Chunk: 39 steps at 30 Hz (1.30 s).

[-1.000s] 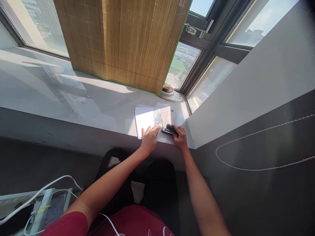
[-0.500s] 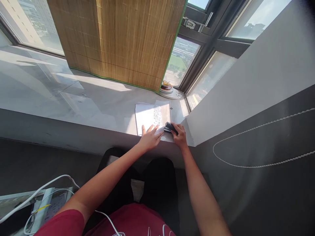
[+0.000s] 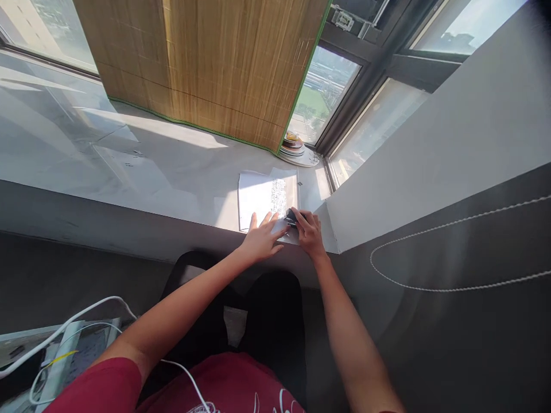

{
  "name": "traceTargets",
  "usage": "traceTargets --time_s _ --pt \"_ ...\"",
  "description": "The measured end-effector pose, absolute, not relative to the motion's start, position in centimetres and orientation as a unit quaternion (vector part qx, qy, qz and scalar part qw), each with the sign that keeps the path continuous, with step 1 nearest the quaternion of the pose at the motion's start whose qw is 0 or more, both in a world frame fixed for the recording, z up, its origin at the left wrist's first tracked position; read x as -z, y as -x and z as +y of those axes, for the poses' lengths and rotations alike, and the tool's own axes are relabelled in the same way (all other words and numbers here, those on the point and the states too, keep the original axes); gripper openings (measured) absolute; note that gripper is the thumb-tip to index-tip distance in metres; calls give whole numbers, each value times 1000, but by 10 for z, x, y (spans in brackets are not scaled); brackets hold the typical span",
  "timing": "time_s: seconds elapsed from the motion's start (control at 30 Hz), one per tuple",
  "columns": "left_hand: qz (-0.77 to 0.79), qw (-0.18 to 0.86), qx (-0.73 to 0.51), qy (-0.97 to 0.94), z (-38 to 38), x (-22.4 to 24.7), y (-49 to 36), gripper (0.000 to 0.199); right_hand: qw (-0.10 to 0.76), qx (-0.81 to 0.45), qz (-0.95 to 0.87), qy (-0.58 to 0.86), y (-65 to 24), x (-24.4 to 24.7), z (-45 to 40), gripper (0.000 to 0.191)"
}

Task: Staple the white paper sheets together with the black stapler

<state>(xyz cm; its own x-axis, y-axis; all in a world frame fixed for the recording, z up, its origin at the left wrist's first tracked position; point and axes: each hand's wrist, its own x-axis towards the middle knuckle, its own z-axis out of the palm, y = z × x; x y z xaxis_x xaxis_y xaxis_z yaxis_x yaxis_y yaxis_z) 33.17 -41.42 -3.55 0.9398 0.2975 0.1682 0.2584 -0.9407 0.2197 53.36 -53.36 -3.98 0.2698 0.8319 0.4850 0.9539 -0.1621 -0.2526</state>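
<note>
Right hand (image 3: 309, 230) curled round stapler (image 3: 291, 217), holding it. Stapler sits at lower right of papers (image 3: 255, 198), near front edge of sill (image 3: 189, 172). Left hand (image 3: 260, 240) fanned wide over papers' lower edge, fingertips just beside stapler, contact unclear. Sunlight across papers. Plates (image 3: 306, 157) stacked beyond, by blind's (image 3: 215, 63) lower corner.

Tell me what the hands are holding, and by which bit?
The right hand grips the black stapler by the end farther from the left hand, which is spread at the near edge of the papers with no visible grip.
</note>
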Motion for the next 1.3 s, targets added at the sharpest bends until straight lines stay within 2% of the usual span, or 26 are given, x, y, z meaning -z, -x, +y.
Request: traceTargets --time_s 0.17,0.43,0.73,1.3 --pt "139 101 -86 -981 -413 34 -333 86 231 141 -598 754 -532 39 -535 51" --pt "106 97 -93 -985 -411 34 -330 83 208 140 -598 761 -532 38 -536 55" --pt "96 101 -86 -987 -410 30 -329 83 212 145 -605 754 -529 35 -538 51" --pt "101 106 -106 -984 -413 28 -329 82 179 152 -592 771 -527 36 -537 61"
